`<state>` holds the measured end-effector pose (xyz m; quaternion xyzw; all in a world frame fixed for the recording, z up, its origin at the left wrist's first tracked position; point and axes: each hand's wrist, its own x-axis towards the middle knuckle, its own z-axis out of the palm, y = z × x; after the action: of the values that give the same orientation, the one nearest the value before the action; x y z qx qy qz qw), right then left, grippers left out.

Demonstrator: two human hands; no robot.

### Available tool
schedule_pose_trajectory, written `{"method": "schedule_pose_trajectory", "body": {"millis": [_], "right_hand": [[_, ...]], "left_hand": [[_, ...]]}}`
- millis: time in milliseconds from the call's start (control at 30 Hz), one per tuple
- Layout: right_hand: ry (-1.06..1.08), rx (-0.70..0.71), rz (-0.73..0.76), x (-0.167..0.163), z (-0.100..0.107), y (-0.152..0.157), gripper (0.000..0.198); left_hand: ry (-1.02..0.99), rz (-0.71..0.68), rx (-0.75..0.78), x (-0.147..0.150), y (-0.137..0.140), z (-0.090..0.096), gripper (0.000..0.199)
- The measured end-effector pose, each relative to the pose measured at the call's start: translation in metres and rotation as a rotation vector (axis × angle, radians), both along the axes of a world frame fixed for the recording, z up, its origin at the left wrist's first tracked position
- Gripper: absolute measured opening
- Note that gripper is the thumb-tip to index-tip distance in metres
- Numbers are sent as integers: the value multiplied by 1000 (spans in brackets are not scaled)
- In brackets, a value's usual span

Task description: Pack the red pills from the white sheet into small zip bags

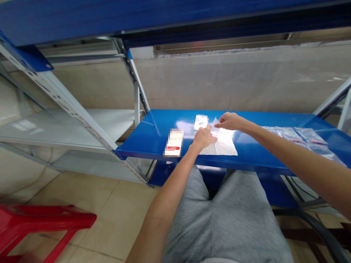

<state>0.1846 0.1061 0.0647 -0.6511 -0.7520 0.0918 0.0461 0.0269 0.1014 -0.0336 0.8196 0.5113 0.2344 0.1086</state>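
My right hand [229,121] pinches the edge of a small clear plastic bag [214,125] between thumb and fingertips, holding it tilted up. Just to its left, my left hand [203,138] reaches in with thumb and forefinger apart, close to the bag's lower edge. Whether its fingertips touch the bag I cannot tell. Under both hands a white cloth-like sheet [226,145] lies flat on the blue shelf [246,155]. Behind my left hand rests a pile of small clear bags [201,119].
A phone [174,143] with a lit screen lies left of the sheet. Several flat clear bags [304,136] with something reddish inside are spread at the right. A metal upright [79,106] and a red plastic stool [49,219] stand to the left. Another blue shelf [153,18] hangs overhead.
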Motion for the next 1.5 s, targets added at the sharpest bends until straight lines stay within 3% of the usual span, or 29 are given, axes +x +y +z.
{"method": "schedule_pose_trajectory", "body": {"millis": [300,567,733,867,967,1033,1100,1200,1367,1500], "right_hand": [[27,13,26,2,-6,2,29],[397,173,-181,8,-13,-4,58],[673,161,-200,21,-13,-3,31],[877,184,-117,34,-18,-2,32],[1038,205,-137,40,-29,1,27],[1151,218,-175,41,-40,7,23],[1241,227,-220,38,-53,14,19],[1129,260,-278,31,-72,28,18],[790,282,-349,25,-96,48,23],[539,279,-296,27,-104,55,27]], "left_hand": [[-18,3,5,0,1,-2,45],[-3,-86,94,-1,4,3,57],[-23,-208,159,-5,16,18,59],[-171,-254,193,-7,30,39,66],[-424,-88,32,-3,38,56,63],[-638,43,-184,1,43,64,55],[-809,78,-384,4,48,68,51],[-829,-5,-474,7,57,66,48],[-414,28,-201,7,77,55,38],[-301,88,-113,3,81,46,33]]}}
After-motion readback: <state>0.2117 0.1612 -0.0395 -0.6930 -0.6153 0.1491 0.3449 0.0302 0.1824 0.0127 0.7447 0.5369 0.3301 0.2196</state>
